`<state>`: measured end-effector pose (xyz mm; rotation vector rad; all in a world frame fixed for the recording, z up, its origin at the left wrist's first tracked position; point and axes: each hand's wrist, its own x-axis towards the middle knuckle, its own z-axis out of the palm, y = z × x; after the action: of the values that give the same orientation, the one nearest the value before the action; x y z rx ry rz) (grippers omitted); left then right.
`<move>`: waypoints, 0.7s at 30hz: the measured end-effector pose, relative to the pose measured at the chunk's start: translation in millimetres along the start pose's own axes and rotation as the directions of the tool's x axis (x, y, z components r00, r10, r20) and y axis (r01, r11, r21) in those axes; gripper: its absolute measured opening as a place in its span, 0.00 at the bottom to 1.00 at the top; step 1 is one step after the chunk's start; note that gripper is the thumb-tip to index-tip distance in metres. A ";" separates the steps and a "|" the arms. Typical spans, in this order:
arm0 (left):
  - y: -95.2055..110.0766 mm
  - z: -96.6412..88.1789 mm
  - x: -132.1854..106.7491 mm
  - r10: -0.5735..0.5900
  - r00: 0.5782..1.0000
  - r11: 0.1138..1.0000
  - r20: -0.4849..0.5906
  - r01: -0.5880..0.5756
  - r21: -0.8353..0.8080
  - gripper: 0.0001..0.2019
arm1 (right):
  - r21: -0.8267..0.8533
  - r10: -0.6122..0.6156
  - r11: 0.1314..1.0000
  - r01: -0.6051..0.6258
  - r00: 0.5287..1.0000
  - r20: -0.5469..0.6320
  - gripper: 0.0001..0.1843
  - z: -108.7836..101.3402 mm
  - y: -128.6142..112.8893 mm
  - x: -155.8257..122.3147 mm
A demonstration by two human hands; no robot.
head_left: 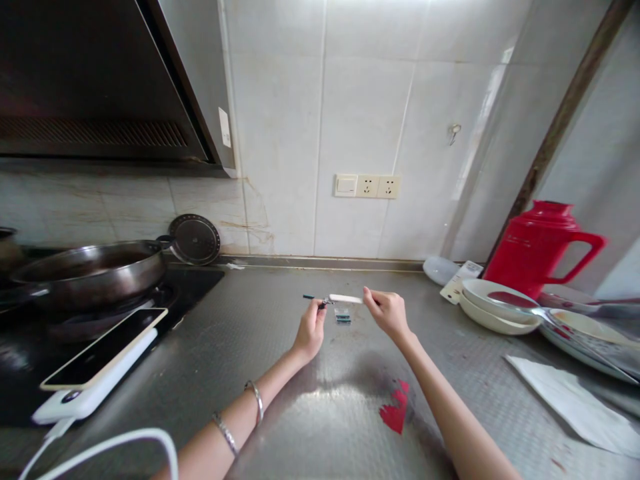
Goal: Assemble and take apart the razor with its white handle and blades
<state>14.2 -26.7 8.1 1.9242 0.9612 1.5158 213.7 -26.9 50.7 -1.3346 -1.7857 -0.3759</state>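
Observation:
My right hand [387,312] is closed around the right end of a slim white stick-like piece [346,299], held level just above the counter. At the left end of the white piece, my left hand [310,331] pinches a small dark piece with a shiny metallic part [326,303]. A thin dark teal sliver [309,297] pokes out to the left above my left fingers; whether it joins the dark piece I cannot tell. Between my hands, a small clear packet [343,317] with dark teal strips lies on the metal counter [280,287].
A phone [105,348] on a white power bank [95,380] with a cable lies at left, near a pan [90,270] on the stove. At right are stacked bowls [493,320], a red jug [535,247], and white paper [570,400]. A red scrap [395,410] lies in front.

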 end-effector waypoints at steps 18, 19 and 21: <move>6.4 1.0 -2.4 0.018 1.000 1.000 -0.016 -0.018 -0.001 0.08 | 0.142 0.032 0.989 -0.048 0.994 0.108 0.28 3.2 -2.2 -0.4; 7.9 0.9 -2.6 0.017 1.000 1.000 -0.023 -0.017 -0.009 0.08 | 0.143 0.049 0.988 -0.065 0.992 0.112 0.28 2.5 1.7 -0.7; 10.8 0.8 -2.7 0.009 0.999 0.999 -0.044 -0.010 -0.030 0.09 | 0.151 0.107 0.981 -0.124 0.987 0.116 0.28 1.5 8.0 -0.4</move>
<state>17.0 -35.5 14.4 1.8845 0.9432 1.5748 220.2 -23.1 47.6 -1.3598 -1.7759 -0.0978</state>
